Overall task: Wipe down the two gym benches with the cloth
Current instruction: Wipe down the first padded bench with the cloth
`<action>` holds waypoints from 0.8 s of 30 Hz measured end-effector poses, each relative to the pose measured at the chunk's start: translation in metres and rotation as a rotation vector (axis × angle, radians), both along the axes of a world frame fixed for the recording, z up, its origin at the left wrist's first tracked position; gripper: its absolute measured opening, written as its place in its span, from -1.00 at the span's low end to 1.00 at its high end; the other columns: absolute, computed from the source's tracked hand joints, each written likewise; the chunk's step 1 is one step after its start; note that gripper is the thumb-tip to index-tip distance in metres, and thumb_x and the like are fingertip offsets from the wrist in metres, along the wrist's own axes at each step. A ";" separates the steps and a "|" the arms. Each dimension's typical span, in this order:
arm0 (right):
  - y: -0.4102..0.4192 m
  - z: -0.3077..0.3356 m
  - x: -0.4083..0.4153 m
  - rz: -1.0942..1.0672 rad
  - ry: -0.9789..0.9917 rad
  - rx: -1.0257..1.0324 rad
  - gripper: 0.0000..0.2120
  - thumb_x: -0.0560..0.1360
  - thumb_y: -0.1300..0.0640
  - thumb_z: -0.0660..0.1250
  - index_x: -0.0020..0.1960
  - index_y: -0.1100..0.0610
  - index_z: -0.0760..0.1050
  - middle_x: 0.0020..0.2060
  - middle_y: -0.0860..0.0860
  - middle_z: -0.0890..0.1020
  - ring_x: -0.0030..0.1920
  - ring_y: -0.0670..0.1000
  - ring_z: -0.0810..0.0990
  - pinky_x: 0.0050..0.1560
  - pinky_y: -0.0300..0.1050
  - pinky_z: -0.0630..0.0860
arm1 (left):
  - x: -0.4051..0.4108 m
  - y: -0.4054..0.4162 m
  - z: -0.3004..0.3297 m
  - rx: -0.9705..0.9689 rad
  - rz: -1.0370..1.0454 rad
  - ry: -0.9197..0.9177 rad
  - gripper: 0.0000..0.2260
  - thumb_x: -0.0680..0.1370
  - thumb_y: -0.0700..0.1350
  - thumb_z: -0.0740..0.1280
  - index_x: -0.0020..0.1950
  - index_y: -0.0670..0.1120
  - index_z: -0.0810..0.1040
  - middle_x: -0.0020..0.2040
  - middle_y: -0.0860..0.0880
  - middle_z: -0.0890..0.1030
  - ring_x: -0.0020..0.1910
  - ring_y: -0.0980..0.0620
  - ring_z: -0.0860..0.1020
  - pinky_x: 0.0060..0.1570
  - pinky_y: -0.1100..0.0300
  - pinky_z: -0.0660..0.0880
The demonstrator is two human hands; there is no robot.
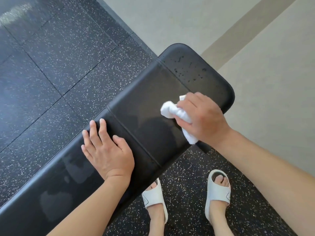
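A black padded gym bench (146,103) runs diagonally from the lower left to the upper right of the head view. My right hand (202,116) grips a crumpled white cloth (177,114) and holds it against the pad near the bench's far end. Water droplets (189,72) dot the end section beyond the cloth. My left hand (107,149) rests flat on the pad near its far edge, fingers straight and spread. Only one bench is in view.
Black speckled rubber floor tiles (59,65) surround the bench. A pale wall (264,48) rises just behind the bench's far end. My feet in white slides (218,189) stand on the floor on the near side of the bench.
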State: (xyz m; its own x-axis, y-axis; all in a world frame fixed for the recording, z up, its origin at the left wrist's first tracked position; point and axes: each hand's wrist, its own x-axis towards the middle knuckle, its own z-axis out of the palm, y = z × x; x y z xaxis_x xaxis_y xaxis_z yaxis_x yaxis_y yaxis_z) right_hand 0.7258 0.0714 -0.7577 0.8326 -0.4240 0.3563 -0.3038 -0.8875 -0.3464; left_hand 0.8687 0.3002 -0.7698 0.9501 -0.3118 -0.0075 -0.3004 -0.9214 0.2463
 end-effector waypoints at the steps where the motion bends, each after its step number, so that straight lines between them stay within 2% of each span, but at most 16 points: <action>1: -0.008 0.001 0.021 -0.018 -0.008 -0.005 -0.88 0.54 0.13 0.40 -0.08 0.20 0.62 -0.18 0.13 0.60 -0.23 0.20 0.55 -0.24 0.13 0.54 | 0.000 -0.001 0.000 0.002 -0.004 -0.004 -0.43 0.60 -0.03 0.10 0.64 -0.04 0.29 0.68 -0.06 0.23 0.68 -0.20 0.10 0.62 -0.27 0.03; 5: -0.020 0.004 0.102 -0.041 -0.038 0.036 -0.85 0.50 0.12 0.37 -0.12 0.21 0.60 -0.20 0.13 0.60 -0.22 0.21 0.57 -0.23 0.15 0.53 | 0.000 -0.003 0.000 0.006 -0.002 -0.012 -0.43 0.59 -0.03 0.09 0.63 -0.04 0.29 0.68 -0.06 0.23 0.68 -0.20 0.11 0.61 -0.27 0.04; 9: -0.017 0.006 0.129 -0.061 0.006 0.073 -0.81 0.54 0.07 0.33 -0.05 0.20 0.59 -0.11 0.12 0.61 -0.11 0.20 0.58 -0.12 0.14 0.51 | -0.001 -0.003 0.001 -0.002 0.001 -0.015 -0.43 0.59 -0.03 0.10 0.62 -0.06 0.30 0.68 -0.08 0.24 0.68 -0.22 0.11 0.61 -0.28 0.04; 12: -0.005 0.006 0.099 -0.058 0.022 0.101 -0.82 0.56 0.07 0.31 -0.02 0.19 0.59 -0.08 0.12 0.60 -0.11 0.19 0.55 -0.10 0.13 0.49 | -0.002 -0.005 0.001 -0.005 0.000 -0.019 -0.43 0.59 -0.04 0.11 0.62 -0.07 0.31 0.67 -0.09 0.24 0.67 -0.22 0.12 0.61 -0.28 0.04; 16: 0.023 0.000 0.018 -0.017 0.021 0.151 -0.87 0.55 0.15 0.36 -0.02 0.21 0.62 -0.04 0.14 0.64 -0.14 0.19 0.56 -0.12 0.15 0.52 | -0.002 -0.005 0.001 0.000 0.004 -0.019 -0.43 0.59 -0.05 0.12 0.62 -0.08 0.31 0.67 -0.09 0.24 0.67 -0.23 0.12 0.61 -0.27 0.04; 19: 0.031 -0.004 -0.037 -0.021 -0.016 0.189 -0.92 0.56 0.18 0.42 -0.04 0.21 0.63 -0.12 0.10 0.60 -0.17 0.16 0.52 -0.11 0.13 0.54 | -0.002 -0.006 0.001 0.000 -0.006 -0.031 -0.43 0.59 -0.06 0.13 0.62 -0.10 0.32 0.66 -0.12 0.27 0.66 -0.26 0.14 0.60 -0.28 0.06; 21: 0.029 -0.006 -0.042 -0.018 -0.028 0.183 -0.90 0.56 0.16 0.45 -0.05 0.21 0.63 -0.17 0.10 0.57 -0.21 0.15 0.49 -0.14 0.12 0.53 | -0.001 -0.005 0.000 0.001 -0.004 -0.036 -0.44 0.59 -0.07 0.14 0.61 -0.11 0.33 0.66 -0.12 0.27 0.66 -0.26 0.15 0.60 -0.28 0.07; 24: 0.019 -0.007 -0.007 -0.116 -0.035 0.131 -0.86 0.54 0.12 0.44 -0.06 0.21 0.62 -0.16 0.12 0.58 -0.23 0.18 0.52 -0.20 0.12 0.53 | -0.001 -0.006 0.000 0.006 0.002 -0.023 -0.43 0.59 -0.07 0.14 0.62 -0.10 0.32 0.67 -0.11 0.26 0.67 -0.24 0.14 0.61 -0.27 0.05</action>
